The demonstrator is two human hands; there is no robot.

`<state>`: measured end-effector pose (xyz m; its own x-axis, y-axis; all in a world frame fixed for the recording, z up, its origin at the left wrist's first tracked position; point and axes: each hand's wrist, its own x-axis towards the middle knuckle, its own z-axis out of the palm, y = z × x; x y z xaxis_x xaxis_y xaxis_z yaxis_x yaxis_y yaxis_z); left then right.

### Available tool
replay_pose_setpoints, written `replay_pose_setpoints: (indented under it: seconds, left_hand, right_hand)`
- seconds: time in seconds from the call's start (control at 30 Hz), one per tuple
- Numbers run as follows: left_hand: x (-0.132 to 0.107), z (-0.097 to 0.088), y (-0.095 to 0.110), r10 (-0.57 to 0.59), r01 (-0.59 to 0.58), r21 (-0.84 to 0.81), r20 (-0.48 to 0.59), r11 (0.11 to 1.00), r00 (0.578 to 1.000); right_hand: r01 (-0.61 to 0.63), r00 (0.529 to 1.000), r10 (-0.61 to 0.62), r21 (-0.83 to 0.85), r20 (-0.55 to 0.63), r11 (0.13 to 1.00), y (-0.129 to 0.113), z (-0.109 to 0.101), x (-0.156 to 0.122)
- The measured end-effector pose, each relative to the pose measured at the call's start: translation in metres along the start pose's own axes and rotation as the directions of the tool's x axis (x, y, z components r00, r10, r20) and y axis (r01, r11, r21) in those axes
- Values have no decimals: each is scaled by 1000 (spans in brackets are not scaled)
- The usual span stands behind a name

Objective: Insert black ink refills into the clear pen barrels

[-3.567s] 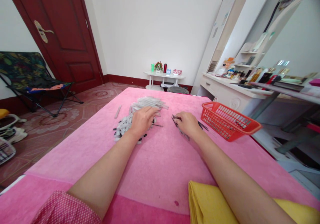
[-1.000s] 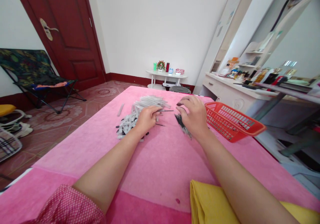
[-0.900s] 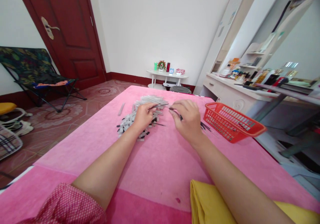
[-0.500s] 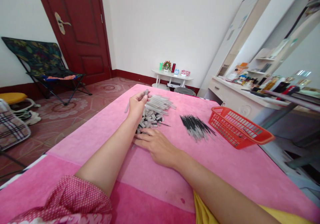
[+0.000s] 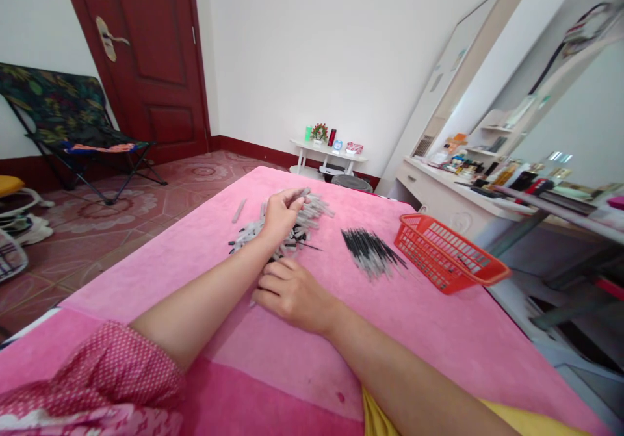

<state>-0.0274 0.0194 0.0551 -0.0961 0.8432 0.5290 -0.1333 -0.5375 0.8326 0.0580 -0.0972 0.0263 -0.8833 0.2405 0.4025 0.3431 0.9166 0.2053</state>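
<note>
Currently, the left hand (image 5: pixel 284 212), its arm outstretched, pinches a grey stick (image 5: pixel 305 192) above the heap of grey pieces (image 5: pixel 316 210). The right hand (image 5: pixel 294 295) lies palm-down at that heap's near edge, fingers loosely curled; what they touch is hidden.

Surface: table covered in pink cloth (image 5: pixel 439 332), a darker band at its near end. Under and around the left hand (image 5: pixel 283 214), a heap of short pale and black pieces (image 5: pixel 248 233); just beyond its fingers, a bundle of pale tubes (image 5: pixel 316 210); to its left, 1 separate tube (image 5: pixel 238 210). Right of both hands, fanned dark rods (image 5: pixel 368 251), then 1 red basket (image 5: pixel 429 254); yellow fabric (image 5: pixel 511 413) below the right hand's (image 5: pixel 295 296) forearm.
</note>
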Motion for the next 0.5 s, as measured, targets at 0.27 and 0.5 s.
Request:
replay_pose_setpoints:
  seconds: [0.27,0.5]
  left_hand:
    - [-4,-28,0,83,-78,110,-45,991,996]
    - [-25,-42,-5,148,-136,287,-20,948,989]
  right_hand:
    - [-393,906,398,59,-143,918,39,-7,-37]
    - [-594,803,592,-11,-64,804,73,0,-56]
